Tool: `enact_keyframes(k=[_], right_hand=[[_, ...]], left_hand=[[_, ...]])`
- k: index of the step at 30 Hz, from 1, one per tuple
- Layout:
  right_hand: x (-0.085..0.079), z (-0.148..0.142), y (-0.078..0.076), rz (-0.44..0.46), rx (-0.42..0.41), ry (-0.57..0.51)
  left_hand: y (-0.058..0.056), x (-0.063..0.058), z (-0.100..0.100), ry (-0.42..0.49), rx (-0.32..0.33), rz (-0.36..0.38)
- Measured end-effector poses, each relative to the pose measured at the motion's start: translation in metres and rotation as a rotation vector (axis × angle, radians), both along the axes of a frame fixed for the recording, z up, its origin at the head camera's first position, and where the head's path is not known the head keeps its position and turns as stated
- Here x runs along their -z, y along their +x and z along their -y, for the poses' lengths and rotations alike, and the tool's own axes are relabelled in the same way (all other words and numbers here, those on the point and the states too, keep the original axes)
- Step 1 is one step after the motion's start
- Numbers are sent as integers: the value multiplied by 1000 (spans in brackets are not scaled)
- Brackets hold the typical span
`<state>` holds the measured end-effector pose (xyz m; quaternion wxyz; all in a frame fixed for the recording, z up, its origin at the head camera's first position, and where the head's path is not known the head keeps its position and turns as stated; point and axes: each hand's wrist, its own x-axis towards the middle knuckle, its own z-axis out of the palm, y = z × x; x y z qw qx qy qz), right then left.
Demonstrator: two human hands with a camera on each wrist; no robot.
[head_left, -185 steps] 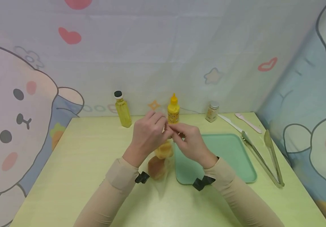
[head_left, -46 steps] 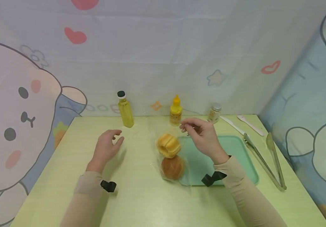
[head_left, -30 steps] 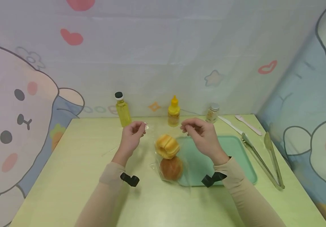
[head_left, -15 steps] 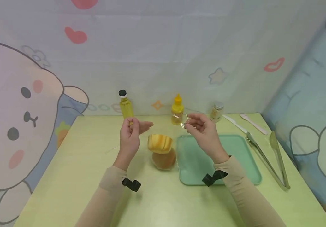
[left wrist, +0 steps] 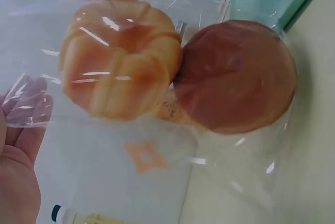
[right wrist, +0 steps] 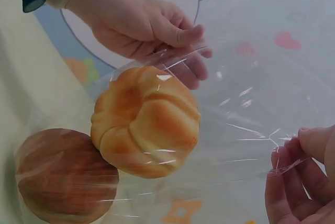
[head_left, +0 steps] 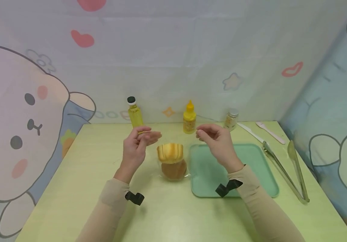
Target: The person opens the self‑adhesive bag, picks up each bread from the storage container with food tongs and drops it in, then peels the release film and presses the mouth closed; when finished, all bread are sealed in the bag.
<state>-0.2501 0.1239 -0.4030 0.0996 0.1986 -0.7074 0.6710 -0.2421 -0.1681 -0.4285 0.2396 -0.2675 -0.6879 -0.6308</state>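
A clear plastic bag (right wrist: pixel 235 103) hangs between my hands with two breads inside. The upper one is a golden, ridged bun (head_left: pixel 170 153); beneath it sits a round brown bun (head_left: pixel 174 170). My right hand (head_left: pixel 218 143) pinches the rim of the bag between thumb and fingers, seen most closely in the right wrist view. My left hand (head_left: pixel 135 146) is at the bag's other side, its fingers stretched out straight and seen through the film in both wrist views. Whether those fingers are inside the bag or behind it I cannot tell.
A green tray (head_left: pixel 233 190) lies right of the bag, with metal tongs (head_left: pixel 285 176) beside it. Behind stand an oil bottle (head_left: pixel 135 116), a yellow squeeze bottle (head_left: pixel 189 121) and a small jar (head_left: pixel 231 119). A white knife (head_left: pixel 250 132) and a pink fork (head_left: pixel 270 132) lie at the back right.
Earlier both hands worked together at the bag's top. They then came apart, and my left hand swung left and back to the bag. The bag has shifted left, off the tray's edge.
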Motion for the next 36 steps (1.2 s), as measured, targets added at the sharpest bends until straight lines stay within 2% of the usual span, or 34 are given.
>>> enact_keyframes(k=[3, 7, 13, 20, 24, 31, 36], right_hand=[[-1, -3, -1, 0, 4, -17], [-2, -5, -1, -5, -4, -38], [-6, -3, -1, -44, -26, -17], [-11, -1, 1, -75, -16, -16], [-11, -1, 0, -71, -39, -24], [-9, -3, 0, -76, -56, -10], [-6, -5, -2, -67, -98, -41]], left_hand=[[0, -3, 9, -84, -12, -46], [2, -8, 16, -111, -1, -56], [8, -14, 15, -51, 51, 11], [14, -21, 16, 28, 17, 130], [15, -20, 18, 53, 21, 191], [13, -13, 25, 120, 71, 242], [13, -14, 27, 179, 111, 272]])
